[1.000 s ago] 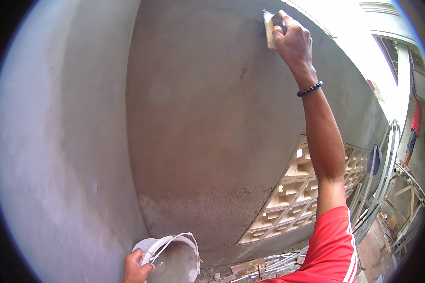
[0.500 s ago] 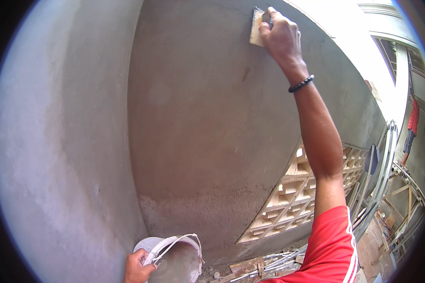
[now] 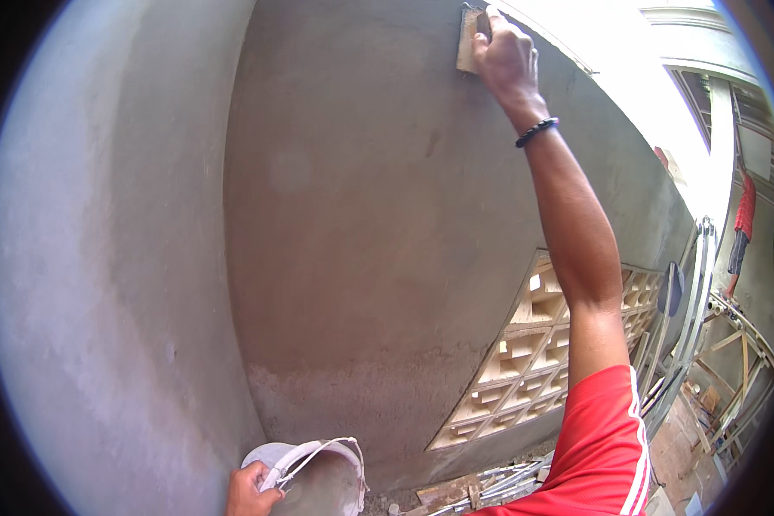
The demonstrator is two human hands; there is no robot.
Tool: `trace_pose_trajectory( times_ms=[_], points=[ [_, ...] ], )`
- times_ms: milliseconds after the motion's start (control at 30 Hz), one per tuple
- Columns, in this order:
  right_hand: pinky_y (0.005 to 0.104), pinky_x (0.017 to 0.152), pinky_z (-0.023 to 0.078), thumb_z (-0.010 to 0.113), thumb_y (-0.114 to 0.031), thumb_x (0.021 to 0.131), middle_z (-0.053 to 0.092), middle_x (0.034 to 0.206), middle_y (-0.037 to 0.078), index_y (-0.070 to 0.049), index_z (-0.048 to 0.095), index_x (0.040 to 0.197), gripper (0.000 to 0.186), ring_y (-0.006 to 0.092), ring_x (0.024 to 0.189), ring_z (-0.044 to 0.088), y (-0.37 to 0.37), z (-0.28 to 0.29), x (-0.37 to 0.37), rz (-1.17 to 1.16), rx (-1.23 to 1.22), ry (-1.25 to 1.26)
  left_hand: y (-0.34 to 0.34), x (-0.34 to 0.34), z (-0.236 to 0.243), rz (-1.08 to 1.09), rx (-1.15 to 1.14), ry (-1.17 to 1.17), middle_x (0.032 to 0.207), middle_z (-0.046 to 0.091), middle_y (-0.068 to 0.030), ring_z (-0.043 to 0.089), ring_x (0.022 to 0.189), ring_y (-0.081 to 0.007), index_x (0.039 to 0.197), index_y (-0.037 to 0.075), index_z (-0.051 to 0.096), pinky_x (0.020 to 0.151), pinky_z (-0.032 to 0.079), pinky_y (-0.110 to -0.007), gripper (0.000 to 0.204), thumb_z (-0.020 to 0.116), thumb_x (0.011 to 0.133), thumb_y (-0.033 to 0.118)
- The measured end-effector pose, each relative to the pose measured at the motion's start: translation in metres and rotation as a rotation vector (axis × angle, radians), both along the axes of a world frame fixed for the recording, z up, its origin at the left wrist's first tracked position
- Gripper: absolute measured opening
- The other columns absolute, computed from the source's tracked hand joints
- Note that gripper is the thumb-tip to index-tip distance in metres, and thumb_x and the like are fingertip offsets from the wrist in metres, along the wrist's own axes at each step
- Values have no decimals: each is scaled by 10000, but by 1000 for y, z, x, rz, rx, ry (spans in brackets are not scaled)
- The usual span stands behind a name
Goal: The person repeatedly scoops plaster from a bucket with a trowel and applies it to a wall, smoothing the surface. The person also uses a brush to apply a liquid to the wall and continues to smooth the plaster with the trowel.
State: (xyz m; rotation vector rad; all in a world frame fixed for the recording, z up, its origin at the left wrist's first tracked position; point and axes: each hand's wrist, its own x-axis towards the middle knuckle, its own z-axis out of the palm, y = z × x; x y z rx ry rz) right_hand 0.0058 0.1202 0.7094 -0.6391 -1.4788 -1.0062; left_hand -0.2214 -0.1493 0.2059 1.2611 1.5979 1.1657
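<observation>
High on the grey plastered wall (image 3: 361, 215), close to its upper edge, my right hand (image 3: 509, 58) is closed round the handle of a plastering float (image 3: 467, 41). The float's pale, flat board lies against the wall. My right arm is stretched up, with a dark bracelet (image 3: 537, 132) at the wrist. Low at the left, my left hand (image 3: 251, 490) grips the rim of a whitish bucket (image 3: 348, 451). The bucket is tilted, its wire handle lying across the opening. Its inner wall looks grey; its bottom is cut off by the lower edge.
Pale ventilation blocks (image 3: 525, 353) are set in the wall behind my right arm. A second plastered wall (image 3: 146, 258) meets it at the left. Scrap wood and rods (image 3: 490, 490) lie at the wall's foot. Farther right, another person in red (image 3: 744, 211) stands near poles and timber.
My right hand and the float sit slightly higher in the picture, and the view has shifted a little. My left hand still holds the bucket, which appears slightly lower.
</observation>
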Motion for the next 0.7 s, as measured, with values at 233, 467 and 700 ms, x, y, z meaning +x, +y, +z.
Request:
trace_pose_trajectory(
  times_ms=[233, 467, 700],
  points=[
    [422, 745, 531, 558, -118, 815, 633, 914, 218, 37, 575, 1147, 367, 358, 790, 645, -2, -114, 7, 126, -75, -327, -1, 2, -24, 86, 274, -4, 585, 548, -20, 479, 558, -83, 665, 2, 538, 509, 386, -272, 217, 708, 538, 45],
    [425, 816, 505, 555, -162, 818, 616, 1032, 286, 18, 584, 1164, 391, 380, 942, 632, -18, 16, 31, -15, -245, 55, -7, 2, 13, -24, 21, 106, 876, 602, -151, 558, 807, -234, 958, -59, 557, 723, 434, -336, 378, 698, 632, 72],
    [459, 743, 514, 564, -146, 803, 642, 915, 246, 28, 635, 972, 254, 400, 816, 635, 6, -77, 15, 59, 34, -225, -16, 7, 2, 26, 66, 115, 983, 632, -233, 601, 887, -328, 1058, -101, 572, 805, 467, -385, 446, 688, 671, 89]
  ],
)
